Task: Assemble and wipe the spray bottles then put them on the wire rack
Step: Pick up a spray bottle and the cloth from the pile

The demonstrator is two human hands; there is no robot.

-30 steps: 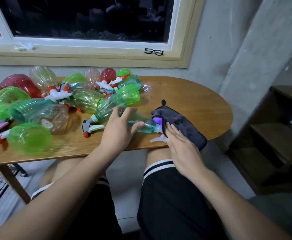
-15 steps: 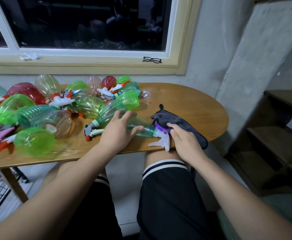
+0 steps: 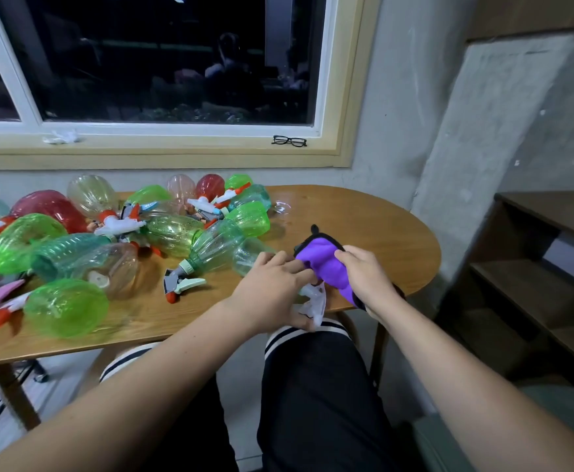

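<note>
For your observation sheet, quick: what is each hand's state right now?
Left hand: closed, holding the pale green spray bottle near its neck.
Right hand: closed, holding the purple cloth.

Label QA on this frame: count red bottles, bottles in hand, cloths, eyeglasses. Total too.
Red bottles: 2, large red bottle at left, small red bottle at back
Bottles in hand: 1, teal bottle in the left hand
Cloths: 1, purple cloth in the right hand
Eyeglasses: 1, on the window sill
Total: 5
</note>
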